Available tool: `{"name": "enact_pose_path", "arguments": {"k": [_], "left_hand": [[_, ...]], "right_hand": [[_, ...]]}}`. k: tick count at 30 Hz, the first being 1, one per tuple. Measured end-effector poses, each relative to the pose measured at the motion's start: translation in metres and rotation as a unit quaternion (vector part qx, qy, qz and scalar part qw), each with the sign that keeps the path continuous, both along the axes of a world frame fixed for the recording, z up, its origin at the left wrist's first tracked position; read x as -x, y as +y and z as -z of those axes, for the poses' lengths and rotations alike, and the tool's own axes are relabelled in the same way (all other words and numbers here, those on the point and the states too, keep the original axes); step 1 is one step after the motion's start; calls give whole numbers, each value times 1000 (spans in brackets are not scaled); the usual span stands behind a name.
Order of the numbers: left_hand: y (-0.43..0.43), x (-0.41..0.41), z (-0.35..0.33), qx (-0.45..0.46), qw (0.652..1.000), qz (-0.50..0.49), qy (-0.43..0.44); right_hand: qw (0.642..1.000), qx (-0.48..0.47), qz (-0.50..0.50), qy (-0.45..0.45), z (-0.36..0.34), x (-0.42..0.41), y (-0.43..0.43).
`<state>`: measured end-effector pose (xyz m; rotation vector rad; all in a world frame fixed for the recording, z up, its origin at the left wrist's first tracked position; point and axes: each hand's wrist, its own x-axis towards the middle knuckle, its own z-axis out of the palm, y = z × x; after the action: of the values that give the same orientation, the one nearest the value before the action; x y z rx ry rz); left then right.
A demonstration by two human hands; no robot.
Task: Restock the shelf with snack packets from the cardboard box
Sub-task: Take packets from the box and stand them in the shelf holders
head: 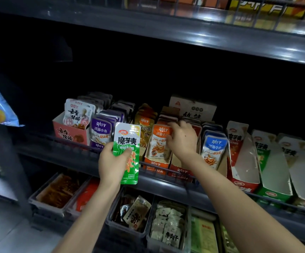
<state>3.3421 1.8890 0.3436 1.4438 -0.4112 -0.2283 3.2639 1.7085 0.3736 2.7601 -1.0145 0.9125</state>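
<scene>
While clutching green-white plastic snack packet (127,152) in left hand (111,165), orange foil packets (159,143) in right hand (181,139) at front edge of grey metal shelf (157,181): could misfile flavours

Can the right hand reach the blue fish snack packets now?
Probably yes: the blue plastic fish snack packets stand uncovered in an open carton just beside the right hand, which grips orange packets.
</scene>
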Motion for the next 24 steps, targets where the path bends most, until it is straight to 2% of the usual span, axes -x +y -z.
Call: {"name": "enact_pose_path", "arguments": {"k": [7,11,12,14,15,16,18,20,24], "left_hand": [[3,7,-8,-22,1000,-3,-15],[5,20,-16,-33,999,23,-25],[5,24,-18,-34,998,43,-33],[4,36,-22,-42,993,98,-45],[2,44,-24,-52,990,125,-49],[0,53,-25,-64,985,149,-55],[-7,74,-25,-85,975,191,-74],[-16,98,-24,-99,965,226,-91],[-38,151,-23,-119,931,317,-133]], "right_hand": [[1000,15,1,-12,1,9,1],[991,49,-32,-121,-3,26,17],[987,21,-55,-149,-6,34,25],[964,-128,-117,-200,-12,57,42],[934,-236,-146,-226,-14,71,50],[887,-346,-173,-254,-16,85,57],[799,-488,-193,-294,-13,115,63],[767,-532,-184,-307,-9,146,62],[764,-530,-144,-337,-3,211,54]]}}
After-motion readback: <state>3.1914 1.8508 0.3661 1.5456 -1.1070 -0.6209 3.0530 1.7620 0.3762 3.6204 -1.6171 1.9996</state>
